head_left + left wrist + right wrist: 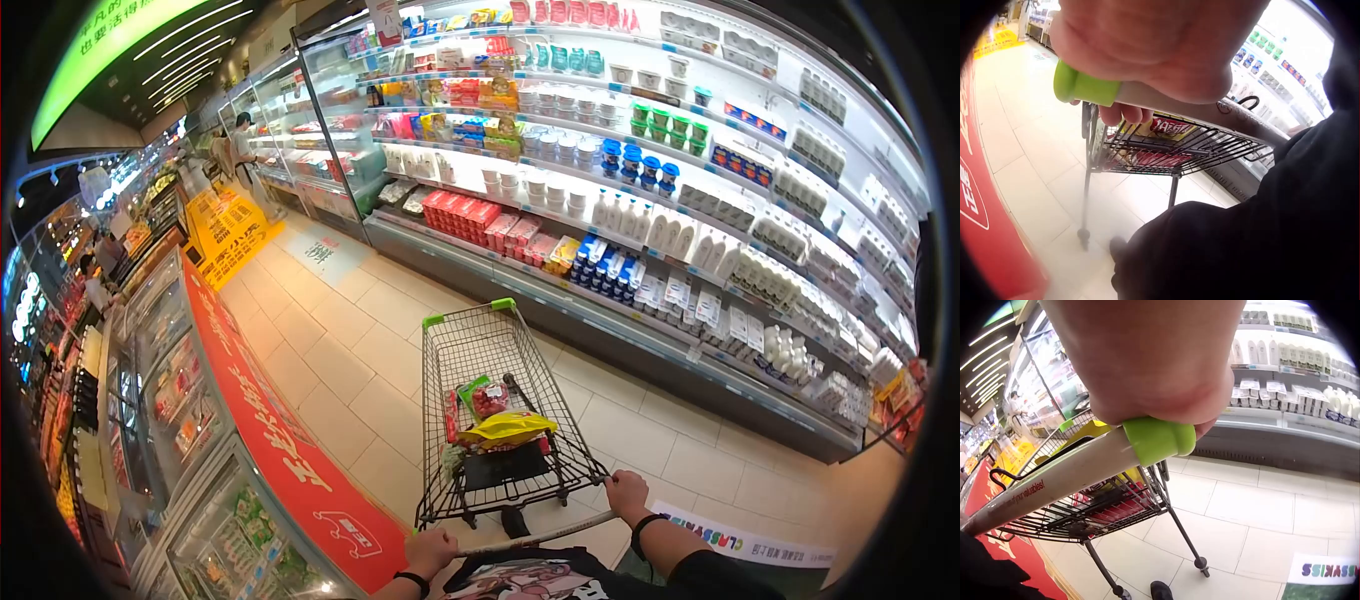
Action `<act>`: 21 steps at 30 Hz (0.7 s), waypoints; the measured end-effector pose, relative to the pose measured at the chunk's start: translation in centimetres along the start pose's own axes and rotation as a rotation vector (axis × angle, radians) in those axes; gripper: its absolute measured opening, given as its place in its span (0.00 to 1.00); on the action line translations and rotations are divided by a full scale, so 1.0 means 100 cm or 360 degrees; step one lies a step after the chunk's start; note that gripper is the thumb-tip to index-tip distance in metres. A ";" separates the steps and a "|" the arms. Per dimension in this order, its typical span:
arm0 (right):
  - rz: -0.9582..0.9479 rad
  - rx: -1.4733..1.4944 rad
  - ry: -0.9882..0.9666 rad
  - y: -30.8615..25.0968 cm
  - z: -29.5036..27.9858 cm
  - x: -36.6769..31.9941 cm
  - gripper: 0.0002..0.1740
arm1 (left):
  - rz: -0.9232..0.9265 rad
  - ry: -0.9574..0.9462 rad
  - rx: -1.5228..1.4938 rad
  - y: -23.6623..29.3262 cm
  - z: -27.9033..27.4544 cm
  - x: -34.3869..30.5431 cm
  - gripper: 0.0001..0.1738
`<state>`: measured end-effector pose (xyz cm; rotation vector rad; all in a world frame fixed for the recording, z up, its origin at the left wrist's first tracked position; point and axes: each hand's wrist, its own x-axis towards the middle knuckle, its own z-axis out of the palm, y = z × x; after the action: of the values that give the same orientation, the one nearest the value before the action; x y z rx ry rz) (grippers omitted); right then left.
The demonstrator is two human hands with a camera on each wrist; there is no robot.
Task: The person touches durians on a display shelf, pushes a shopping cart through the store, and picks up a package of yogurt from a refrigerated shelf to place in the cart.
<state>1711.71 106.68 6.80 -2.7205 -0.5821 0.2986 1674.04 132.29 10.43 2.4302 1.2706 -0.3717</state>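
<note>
A wire shopping cart (440, 375) with green corner pieces stands in front of me. My left hand (432, 550) grips the left end of its pale handle (540, 535). In the left wrist view the fingertips (1125, 114) curl out beneath the bar, beside its green end cap (1088, 84). My right hand (627, 493) holds the opposite end, over the other green cap (1159, 440); most of its fingers are hidden there. Inside the cart lie a yellow bag (508, 430), a pack of red items (490, 400) and a red package (451, 412).
A long refrigerated dairy shelf (640, 215) runs along the right. To the left stand freezer cases (230, 530) with a red side panel (270, 400). Between them the tiled floor (320, 345) leads to a yellow floor graphic (228, 230), with a person (243, 145) farther back.
</note>
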 end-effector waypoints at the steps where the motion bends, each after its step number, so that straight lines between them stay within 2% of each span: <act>1: -0.0018 -0.0015 -0.0024 -0.010 0.002 0.018 0.18 | -0.0030 -0.0027 -0.0048 0.001 -0.009 0.014 0.21; 3: -0.0039 -0.0032 -0.0007 -0.031 0.006 0.053 0.18 | -0.0073 -0.0074 -0.0108 0.002 -0.014 0.040 0.21; 5: -0.0046 -0.0042 -0.0014 -0.048 0.010 0.081 0.19 | -0.0075 0.0135 -0.0107 -0.001 -0.012 0.067 0.18; 10: -0.0057 -0.0008 -0.0106 -0.110 0.016 0.171 0.20 | -0.0210 0.0068 -0.0133 0.004 -0.049 0.129 0.17; 17: -0.0145 0.0104 -0.0339 -0.183 0.031 0.286 0.18 | -0.0331 0.0180 -0.0196 -0.006 -0.077 0.225 0.18; 21: -0.0204 0.0218 -0.0425 -0.225 0.039 0.347 0.20 | -0.0407 0.0061 -0.0215 -0.007 -0.105 0.282 0.18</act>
<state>1733.69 141.94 6.98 -2.5156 -0.7744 0.6499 1689.88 157.85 8.50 2.1784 1.5753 -0.2977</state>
